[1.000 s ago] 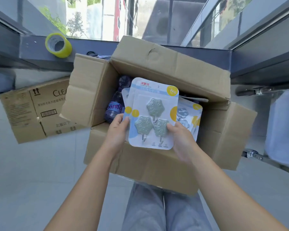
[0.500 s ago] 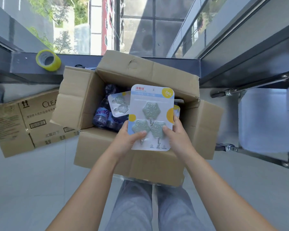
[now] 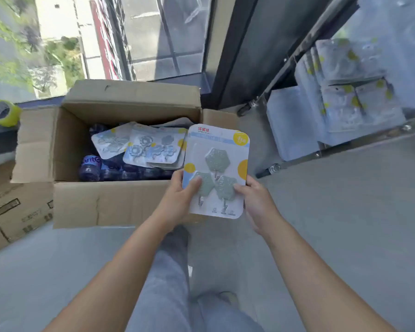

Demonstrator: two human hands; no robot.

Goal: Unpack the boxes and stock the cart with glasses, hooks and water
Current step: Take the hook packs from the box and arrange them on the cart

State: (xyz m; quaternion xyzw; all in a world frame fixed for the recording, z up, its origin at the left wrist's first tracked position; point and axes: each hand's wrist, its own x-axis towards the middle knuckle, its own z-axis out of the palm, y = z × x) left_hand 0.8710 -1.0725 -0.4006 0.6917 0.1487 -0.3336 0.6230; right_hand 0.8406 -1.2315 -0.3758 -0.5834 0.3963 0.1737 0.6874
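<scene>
A hook pack [image 3: 217, 164], a white card with three green hexagon hooks, is held over the right end of the open cardboard box [image 3: 82, 202]. My left hand [image 3: 180, 195] grips its lower left edge with the thumb on a hook. My right hand [image 3: 254, 202] pinches its lower right edge. Inside the box lie more hook packs [image 3: 141, 147] on top of dark blue water bottles [image 3: 90, 165]. At the upper right stands the cart [image 3: 297, 161], where a stack of hook packs [image 3: 347, 92] lies on a shelf.
A yellow tape roll [image 3: 1, 112] sits on the window ledge at the left. A second printed cardboard box [image 3: 12, 209] lies on the floor to the left. My grey trouser legs [image 3: 173, 271] are below the box. Grey floor spreads right of me.
Both hands have carried the hook pack out of the box and to the right. The view has swung right, bringing the cart's shelf into sight.
</scene>
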